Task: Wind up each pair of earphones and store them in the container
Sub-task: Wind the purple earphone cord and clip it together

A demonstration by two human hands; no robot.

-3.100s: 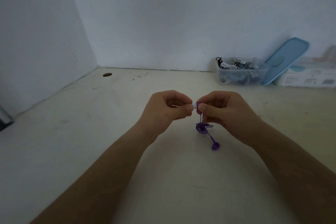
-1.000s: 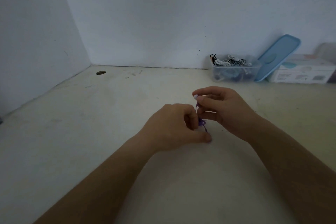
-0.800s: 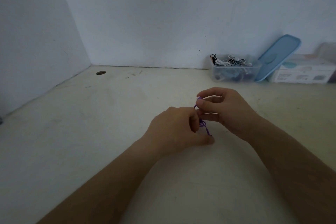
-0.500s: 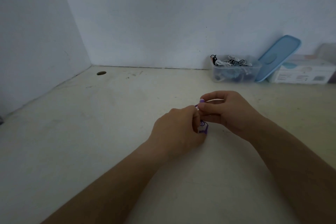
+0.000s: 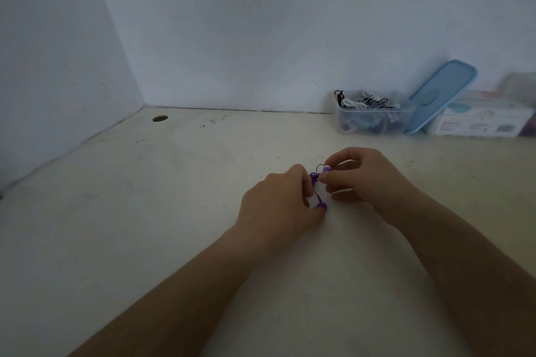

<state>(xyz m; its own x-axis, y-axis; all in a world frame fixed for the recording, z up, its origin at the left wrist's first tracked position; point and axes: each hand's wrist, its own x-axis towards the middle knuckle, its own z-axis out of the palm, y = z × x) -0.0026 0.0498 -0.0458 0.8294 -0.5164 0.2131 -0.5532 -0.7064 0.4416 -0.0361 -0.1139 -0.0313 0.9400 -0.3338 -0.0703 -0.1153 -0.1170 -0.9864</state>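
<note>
Since half a second ago the hands have drawn apart, baring a thin loop of purple earphones (image 5: pixel 315 178) above the matte, scuffed counter (image 5: pixel 145 211). Left hand (image 5: pixel 278 206) and right hand (image 5: pixel 367 180) each pinch its cord in their grip; the clear plastic container (image 5: pixel 340 119) stands far behind
</note>
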